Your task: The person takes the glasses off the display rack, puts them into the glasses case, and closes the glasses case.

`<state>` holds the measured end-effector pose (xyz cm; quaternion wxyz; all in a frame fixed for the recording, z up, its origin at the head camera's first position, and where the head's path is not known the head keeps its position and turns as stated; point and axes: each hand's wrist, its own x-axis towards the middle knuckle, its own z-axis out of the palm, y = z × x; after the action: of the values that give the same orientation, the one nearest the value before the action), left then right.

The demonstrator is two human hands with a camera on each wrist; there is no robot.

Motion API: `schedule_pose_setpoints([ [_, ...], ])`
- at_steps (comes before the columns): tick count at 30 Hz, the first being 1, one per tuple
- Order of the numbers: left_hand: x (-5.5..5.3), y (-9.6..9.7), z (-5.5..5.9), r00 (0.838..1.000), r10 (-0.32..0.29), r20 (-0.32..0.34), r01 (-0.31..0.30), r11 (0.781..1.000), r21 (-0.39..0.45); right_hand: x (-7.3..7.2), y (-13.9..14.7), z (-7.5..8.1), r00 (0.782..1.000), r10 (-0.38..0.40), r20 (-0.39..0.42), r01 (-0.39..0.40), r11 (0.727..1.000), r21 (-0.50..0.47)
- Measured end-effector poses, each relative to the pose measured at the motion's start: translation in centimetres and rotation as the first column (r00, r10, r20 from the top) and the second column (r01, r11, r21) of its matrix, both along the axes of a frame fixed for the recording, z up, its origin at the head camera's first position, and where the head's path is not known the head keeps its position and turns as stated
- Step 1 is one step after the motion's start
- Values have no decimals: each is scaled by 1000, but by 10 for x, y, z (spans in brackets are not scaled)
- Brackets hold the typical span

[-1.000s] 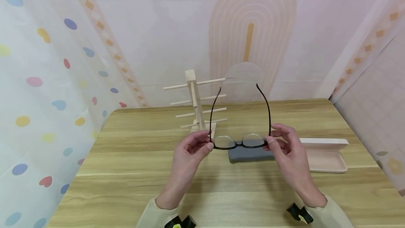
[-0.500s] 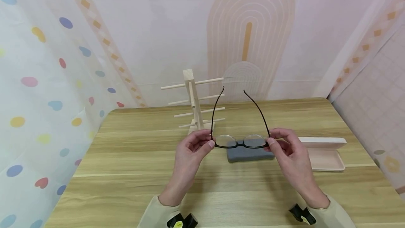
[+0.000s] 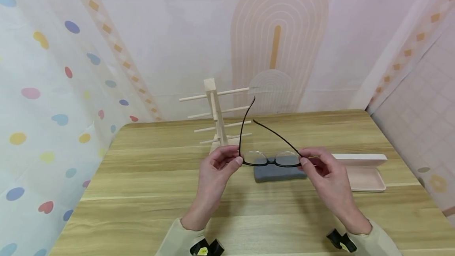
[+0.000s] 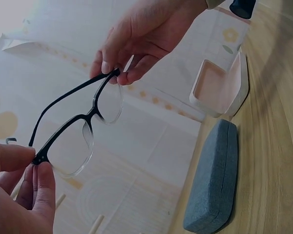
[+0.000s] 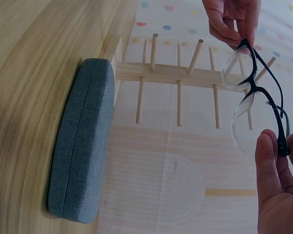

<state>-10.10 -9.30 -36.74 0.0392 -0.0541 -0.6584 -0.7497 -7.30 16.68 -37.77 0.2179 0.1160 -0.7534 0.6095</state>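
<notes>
Your left hand (image 3: 215, 177) and right hand (image 3: 328, 177) pinched the glasses (image 3: 271, 162) by both ends above the case (image 3: 281, 173). Left of and beyond it stood the rack (image 3: 219, 127); right of it, the open box (image 3: 367, 179).

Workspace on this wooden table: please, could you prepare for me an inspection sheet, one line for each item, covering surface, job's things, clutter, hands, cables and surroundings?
Surface: wood-grain table, no spill seen.
Job's things: black-framed glasses, held above the table; right temple angled inward more than left temple.
Clutter: grey case, closed; pale case, open; wooden stand with pegs.
Hands: left hand and right hand pinch opposite ends of the glasses.
Cables: nothing seen.
Surroundings: patterned cloth behind the table.
</notes>
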Motion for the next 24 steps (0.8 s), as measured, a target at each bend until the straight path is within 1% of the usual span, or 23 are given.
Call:
schedule_pose_setpoints([
  [4,1,0,0,1000,13,5,-13,1000,11,0,-1,1,1000,13,-17,-14,1000,-17],
  [9,1,0,0,999,29,13,-29,999,22,0,-1,1,999,28,-34,-28,1000,-9],
  [17,2,0,0,999,44,20,-45,999,28,0,-2,2,999,37,-31,-36,999,9],
  [24,2,0,0,999,45,17,-46,998,46,0,-2,0,998,39,-39,-38,999,25],
])
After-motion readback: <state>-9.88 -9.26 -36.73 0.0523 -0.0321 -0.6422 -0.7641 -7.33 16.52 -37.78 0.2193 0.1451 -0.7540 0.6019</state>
